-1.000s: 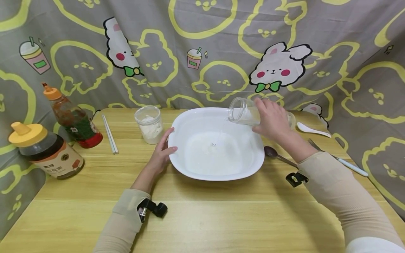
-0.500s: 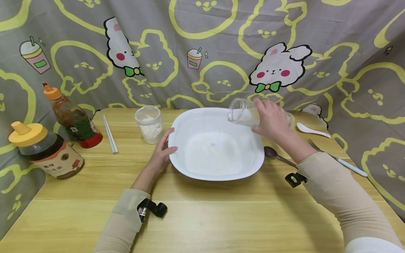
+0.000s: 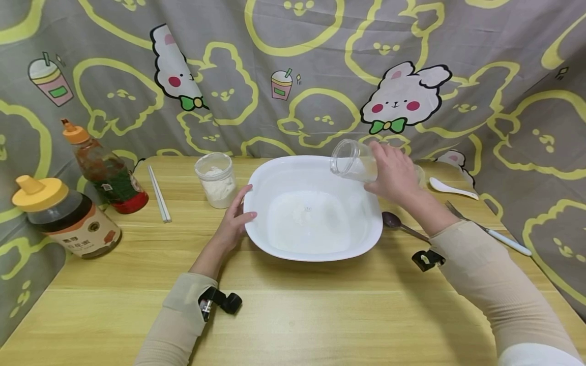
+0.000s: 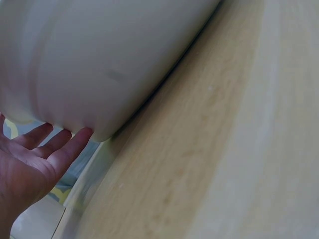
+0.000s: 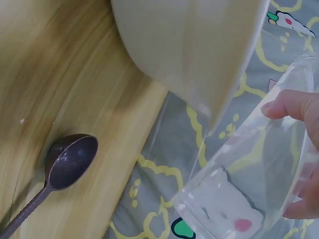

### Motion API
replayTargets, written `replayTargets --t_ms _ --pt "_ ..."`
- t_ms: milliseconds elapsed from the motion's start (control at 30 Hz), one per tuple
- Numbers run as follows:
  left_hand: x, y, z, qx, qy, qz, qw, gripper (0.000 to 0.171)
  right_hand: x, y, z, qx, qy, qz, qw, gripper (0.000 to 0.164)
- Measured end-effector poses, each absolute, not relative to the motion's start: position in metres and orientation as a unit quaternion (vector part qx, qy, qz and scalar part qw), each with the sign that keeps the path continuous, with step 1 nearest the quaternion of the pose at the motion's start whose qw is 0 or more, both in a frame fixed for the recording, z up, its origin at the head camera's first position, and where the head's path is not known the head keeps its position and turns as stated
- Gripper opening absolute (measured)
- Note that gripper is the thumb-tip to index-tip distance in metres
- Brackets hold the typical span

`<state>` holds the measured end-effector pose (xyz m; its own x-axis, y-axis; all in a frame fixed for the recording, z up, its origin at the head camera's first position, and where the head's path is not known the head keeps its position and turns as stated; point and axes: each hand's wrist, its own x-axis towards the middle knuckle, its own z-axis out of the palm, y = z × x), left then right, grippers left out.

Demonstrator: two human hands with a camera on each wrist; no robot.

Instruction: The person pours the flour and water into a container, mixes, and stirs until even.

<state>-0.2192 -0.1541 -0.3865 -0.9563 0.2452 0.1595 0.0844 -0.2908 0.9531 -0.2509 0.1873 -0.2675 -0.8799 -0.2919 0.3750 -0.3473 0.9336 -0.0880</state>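
In the head view my left hand (image 3: 231, 226) holds the left side of a white basin (image 3: 258, 231), its thumb tip over the rim. Seen from the left wrist, the fingertips (image 4: 85, 133) touch the basin's outer wall (image 4: 99, 64). My right hand (image 3: 394, 170) grips a clear jar (image 3: 359, 162), tipped onto its side with its mouth over the basin's right back rim. The right wrist view shows the thumb (image 5: 286, 104) against the jar's clear wall (image 5: 224, 194). The small mark on the basin floor looks blurred.
Left of the basin are a jar of white powder (image 3: 220, 188), chopsticks (image 3: 159, 194), a red sauce bottle (image 3: 107, 175) and a dark yellow-capped bottle (image 3: 75, 223). To the right lie a dark ladle (image 5: 67, 164), a white spoon (image 3: 453, 188) and a blue-handled fork (image 3: 508, 240). Patterned curtain (image 3: 316, 61) hangs behind.
The jar's mouth has risen very slightly in my right hand. A thin stream below it, faintly visible earlier, no longer shows clearly. My left hand and the basin stay put.
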Motion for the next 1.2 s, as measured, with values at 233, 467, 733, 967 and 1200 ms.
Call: replayTargets --t_ms 233,467,733,967,1200 --pt "-0.220 -0.154 -0.387 0.137 0.595 0.790 0.051 0.065 -0.251 0.199 -0.260 0.109 -0.948 0.250 0.162 0.081" --pt "-0.221 -0.155 -0.387 0.139 0.599 0.787 0.051 0.065 -0.263 0.225 -0.271 0.044 -0.870 0.451 0.193 0.081" --pt "-0.221 -0.155 -0.387 0.136 0.594 0.791 0.057 0.065 -0.300 0.267 -0.323 -0.001 -0.768 0.595 0.237 0.082" --pt "-0.220 -0.155 -0.385 0.135 0.596 0.789 0.059 0.066 -0.293 0.257 -0.333 -0.069 -0.765 0.598 0.231 0.096" --pt "-0.219 -0.155 -0.385 0.134 0.594 0.791 0.060 0.066 -0.293 0.246 -0.342 -0.099 -0.788 0.565 0.225 0.094"
